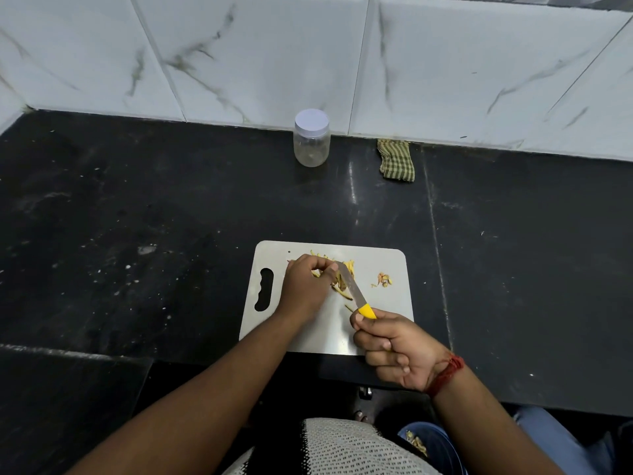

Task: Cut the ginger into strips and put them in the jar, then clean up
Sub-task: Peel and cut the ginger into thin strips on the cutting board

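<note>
the main risk here is a nick to the left hand (pixel 306 286): its curled fingertips sit right against the flat of the knife (pixel 352 292) blade, pinching the ginger (pixel 339 281) close to the edge, so a slip on the smooth steel cutting board (pixel 373 323) could bring the blade onto a finger. the thin strips could also skid off the board onto the black counter (pixel 171 217), and the board itself sits at the counter's near edge, slightly overhanging, so a hard press might tip or shift it.

the left hand reaches forward, knuckles up, fingers bent and pinching the ginger piece near the board's far edge. the right hand (pixel 397 351) is wrapped around the yellow handle near the board's near right corner, wrist cocked, blade angled away towards the far left. a red thread band (pixel 447 373) circles that wrist.

cut ginger strips lie around the blade; a small pile of trimmings (pixel 384 280) rests towards the board's right edge. the jar (pixel 311 138) stands lidded at the counter's far edge by the wall, well apart from the board, with a checked cloth (pixel 396 161) beside it.
</note>
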